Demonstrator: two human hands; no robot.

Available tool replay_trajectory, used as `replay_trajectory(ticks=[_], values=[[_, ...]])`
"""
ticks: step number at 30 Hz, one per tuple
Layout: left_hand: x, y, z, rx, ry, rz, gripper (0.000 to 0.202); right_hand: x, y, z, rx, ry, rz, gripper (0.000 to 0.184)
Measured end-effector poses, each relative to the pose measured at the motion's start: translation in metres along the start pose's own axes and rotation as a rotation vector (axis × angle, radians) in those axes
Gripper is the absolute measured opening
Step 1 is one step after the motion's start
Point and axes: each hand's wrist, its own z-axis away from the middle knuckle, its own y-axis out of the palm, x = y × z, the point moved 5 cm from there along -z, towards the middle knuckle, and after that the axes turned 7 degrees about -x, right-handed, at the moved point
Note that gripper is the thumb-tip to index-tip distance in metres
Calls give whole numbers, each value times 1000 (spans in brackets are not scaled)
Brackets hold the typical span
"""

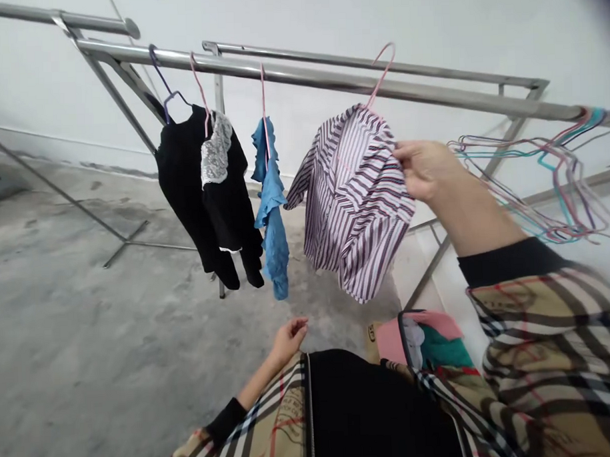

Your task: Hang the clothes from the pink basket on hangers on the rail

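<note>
A white shirt with dark purple stripes (354,207) hangs from a pink hanger (382,76) on the steel rail (330,77). My right hand (423,170) is raised at the shirt's right edge, its fingertips pinching the striped cloth. My left hand (289,342) is low in front of my body, below the hanging clothes, with its fingers loosely curled on nothing. To the shirt's left hang a blue ruffled garment (270,203) and a black garment with a lace panel (203,185).
A tangle of coloured wire hangers (548,180) hangs from the rail's right end. A pink and green bundle (429,341) sits low beside my body. Behind the steel rack (120,95) are a white wall (478,22) and a concrete floor (113,328).
</note>
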Motion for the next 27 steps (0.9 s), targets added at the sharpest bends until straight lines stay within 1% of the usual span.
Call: replay_trajectory(ticks=[2, 3, 5, 7, 10, 13, 15, 17, 19, 22, 24, 27], values=[[0, 0, 0, -2, -2, -1, 44, -16, 20, 1, 33, 122, -91, 17], [0, 0, 0, 1, -4, 0, 43, -23, 28, 2, 45, 151, -128, 15], [1, 0, 1, 9, -5, 4, 41, -35, 41, 3, 65, 150, -179, 16], [2, -1, 2, 16, -6, 11, 41, -48, 45, 5, 70, 153, -202, 17], [5, -2, 3, 24, -7, 22, 41, -70, 42, 14, 53, 171, -143, 17], [7, -4, 3, 24, -7, 22, 39, -91, 41, 35, 66, 185, -18, 29], [5, -7, 2, 27, -4, 14, 39, -103, 48, 53, 105, 199, 37, 42], [-1, -11, -1, 39, 10, 3, 40, -116, 60, 71, 138, 231, 61, 53], [-12, -17, -7, 55, 37, -14, 42, -130, 72, 86, 189, 255, 72, 57], [-38, -28, -20, 34, 136, -43, 44, -152, 82, 106, 295, 249, 85, 47], [-62, -38, -29, -28, 261, -47, 42, -169, 76, 121, 307, 254, 86, 38], [-105, -53, -36, -153, 479, -38, 39, -200, 51, 151, 262, 281, 85, 32]])
